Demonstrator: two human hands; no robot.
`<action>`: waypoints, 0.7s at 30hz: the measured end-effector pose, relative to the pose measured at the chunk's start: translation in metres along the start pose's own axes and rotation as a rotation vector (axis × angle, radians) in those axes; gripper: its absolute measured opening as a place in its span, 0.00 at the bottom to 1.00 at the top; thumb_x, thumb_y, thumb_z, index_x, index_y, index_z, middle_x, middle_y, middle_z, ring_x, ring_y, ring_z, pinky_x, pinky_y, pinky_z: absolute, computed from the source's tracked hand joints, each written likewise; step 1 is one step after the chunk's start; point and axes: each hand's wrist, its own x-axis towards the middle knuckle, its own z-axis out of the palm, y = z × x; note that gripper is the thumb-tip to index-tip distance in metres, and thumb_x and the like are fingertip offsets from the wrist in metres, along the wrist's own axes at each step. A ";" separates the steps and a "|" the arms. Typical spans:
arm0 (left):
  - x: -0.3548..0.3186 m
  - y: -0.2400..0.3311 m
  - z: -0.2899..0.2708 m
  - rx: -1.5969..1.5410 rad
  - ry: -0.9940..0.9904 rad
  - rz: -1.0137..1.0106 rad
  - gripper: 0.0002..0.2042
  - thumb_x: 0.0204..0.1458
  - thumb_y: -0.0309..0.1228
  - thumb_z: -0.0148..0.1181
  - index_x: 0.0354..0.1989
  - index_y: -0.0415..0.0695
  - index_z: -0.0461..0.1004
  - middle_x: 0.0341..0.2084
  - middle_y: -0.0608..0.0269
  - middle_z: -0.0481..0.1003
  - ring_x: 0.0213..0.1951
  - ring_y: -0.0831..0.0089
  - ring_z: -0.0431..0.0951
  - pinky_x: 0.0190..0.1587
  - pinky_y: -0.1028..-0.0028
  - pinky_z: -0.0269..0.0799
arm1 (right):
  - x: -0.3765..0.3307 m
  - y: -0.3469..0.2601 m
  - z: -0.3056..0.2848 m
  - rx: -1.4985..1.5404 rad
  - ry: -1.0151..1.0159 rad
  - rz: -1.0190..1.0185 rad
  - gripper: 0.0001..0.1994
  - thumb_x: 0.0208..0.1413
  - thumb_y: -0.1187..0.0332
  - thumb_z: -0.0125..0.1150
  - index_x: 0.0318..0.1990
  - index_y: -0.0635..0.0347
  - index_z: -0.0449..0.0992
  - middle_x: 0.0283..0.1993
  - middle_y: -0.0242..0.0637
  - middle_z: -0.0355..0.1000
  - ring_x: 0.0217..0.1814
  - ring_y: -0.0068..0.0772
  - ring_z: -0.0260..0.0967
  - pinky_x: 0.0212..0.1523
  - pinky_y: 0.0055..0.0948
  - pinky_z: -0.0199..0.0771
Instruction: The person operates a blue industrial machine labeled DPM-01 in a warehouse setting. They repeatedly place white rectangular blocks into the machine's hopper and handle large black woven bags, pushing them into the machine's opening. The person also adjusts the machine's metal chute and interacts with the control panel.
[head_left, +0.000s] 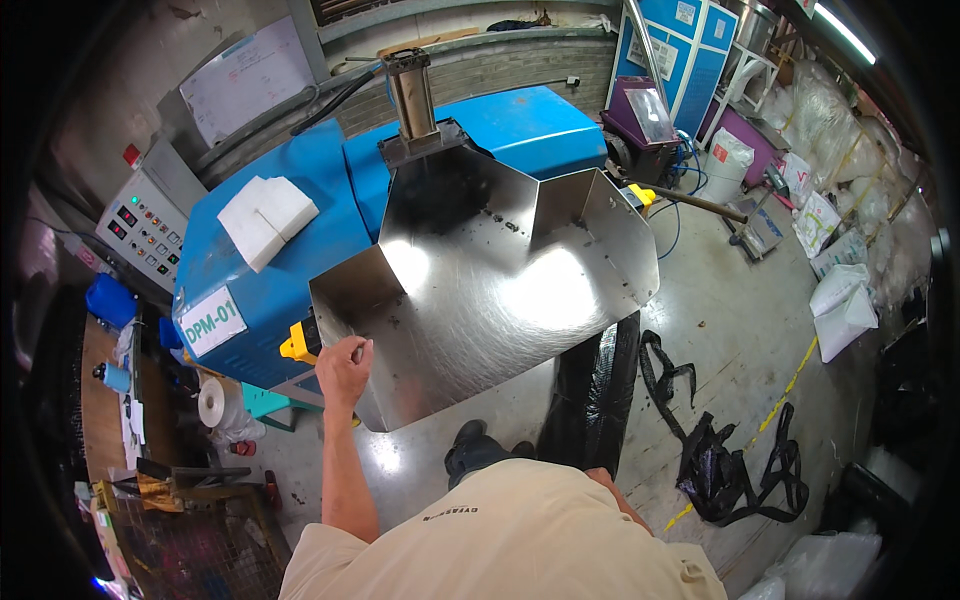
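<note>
I'm watching the left hand (343,370), fingers curled, at the left edge of the steel tray (470,320); I can't tell if it's clamped on. The tray juts from the blue machine (330,230)! Right hand (603,476)? Mostly behind the beige shirt (510,530), grip unreadable to me.

Right fingers hidden behind shirt (520,530)

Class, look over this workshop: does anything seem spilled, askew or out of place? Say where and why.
Yes. Tangled black strips lie loose on the floor at right, straying across the yellow line, as if dropped rather than put away. Dark bits also speckle the shiny metal tray, like stray residue.
</note>
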 end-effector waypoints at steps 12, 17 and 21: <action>0.007 0.005 0.003 -0.013 -0.017 -0.005 0.06 0.54 0.32 0.69 0.29 0.45 0.82 0.19 0.64 0.76 0.22 0.63 0.75 0.32 0.63 0.65 | 0.020 0.030 0.019 -0.082 0.082 -0.188 0.18 0.54 0.56 0.62 0.52 0.37 0.88 0.57 0.29 0.82 0.60 0.36 0.80 0.59 0.34 0.78; -0.001 0.001 -0.002 0.003 -0.015 -0.025 0.06 0.54 0.32 0.69 0.29 0.45 0.82 0.20 0.63 0.77 0.22 0.62 0.75 0.32 0.63 0.67 | -0.003 -0.012 -0.013 0.194 -0.017 0.066 0.18 0.54 0.57 0.62 0.51 0.39 0.88 0.56 0.29 0.82 0.59 0.35 0.80 0.59 0.34 0.79; 0.004 0.004 0.000 -0.021 -0.006 -0.015 0.06 0.54 0.32 0.69 0.30 0.45 0.82 0.20 0.62 0.77 0.22 0.62 0.75 0.32 0.63 0.67 | -0.004 -0.006 -0.010 0.180 0.009 0.050 0.18 0.53 0.56 0.61 0.50 0.40 0.88 0.57 0.29 0.82 0.59 0.35 0.80 0.58 0.34 0.79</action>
